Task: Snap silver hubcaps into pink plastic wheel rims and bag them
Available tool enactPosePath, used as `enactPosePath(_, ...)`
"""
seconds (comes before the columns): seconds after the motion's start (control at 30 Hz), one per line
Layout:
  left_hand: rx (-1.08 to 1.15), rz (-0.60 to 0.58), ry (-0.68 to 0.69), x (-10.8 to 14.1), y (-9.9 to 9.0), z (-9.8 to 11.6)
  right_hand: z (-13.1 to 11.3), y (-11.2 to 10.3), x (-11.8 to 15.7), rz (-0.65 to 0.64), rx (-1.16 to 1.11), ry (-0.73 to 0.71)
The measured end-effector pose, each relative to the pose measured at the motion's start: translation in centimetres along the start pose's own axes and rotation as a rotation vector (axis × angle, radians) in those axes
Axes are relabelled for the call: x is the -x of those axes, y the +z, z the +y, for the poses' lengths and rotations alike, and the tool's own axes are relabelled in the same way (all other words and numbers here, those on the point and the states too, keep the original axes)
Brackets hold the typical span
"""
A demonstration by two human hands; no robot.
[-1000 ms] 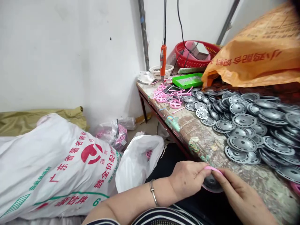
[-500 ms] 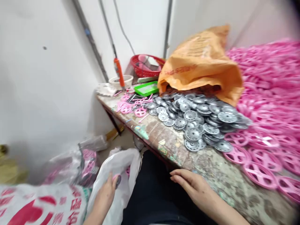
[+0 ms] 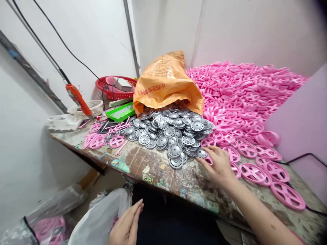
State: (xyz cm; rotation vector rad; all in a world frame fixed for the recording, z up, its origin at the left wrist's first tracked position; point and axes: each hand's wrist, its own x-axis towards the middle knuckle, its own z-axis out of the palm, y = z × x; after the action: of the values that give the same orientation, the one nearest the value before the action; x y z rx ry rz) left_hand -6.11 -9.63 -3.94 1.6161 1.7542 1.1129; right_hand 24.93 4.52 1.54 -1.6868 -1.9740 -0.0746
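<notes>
Reaching across the worn table (image 3: 163, 172), the right hand (image 3: 217, 165) lay flat with fingers spread — its fingertips touching pink wheels (image 3: 251, 170) just beside the heap of grey discs (image 3: 170, 131). The left hand (image 3: 126, 226) hung low and empty, fingers together, beside a white plastic bag (image 3: 98, 221). An orange sack (image 3: 165, 83) lay behind the discs.
</notes>
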Motion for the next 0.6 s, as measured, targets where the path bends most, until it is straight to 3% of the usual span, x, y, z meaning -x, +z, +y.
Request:
enactPosePath(0.13,0.076,-0.046,0.081,-0.6,1.0,1.2,4.0,-0.5,1.0,-0.024,0.226,0.077)
enactPosePath(0.27,0.121,-0.143,0.149,-1.8,1.9,2.9,4.9,0.3,0.9,-0.081,0.291,0.035)
enactPosePath(0.37,0.197,-0.201,0.137,-2.3,2.4,4.4,4.9,-0.1,0.5,-0.033,0.310,0.053)
enactPosePath(0.47,0.338,-0.276,0.026,-2.9,3.5,6.6,3.7,-1.6,0.7,0.052,0.256,0.058)
enactPosePath(0.6,0.727,-0.446,-0.203,-4.5,6.1,10.5,-1.1,-2.5,2.9,0.026,0.019,-0.145)
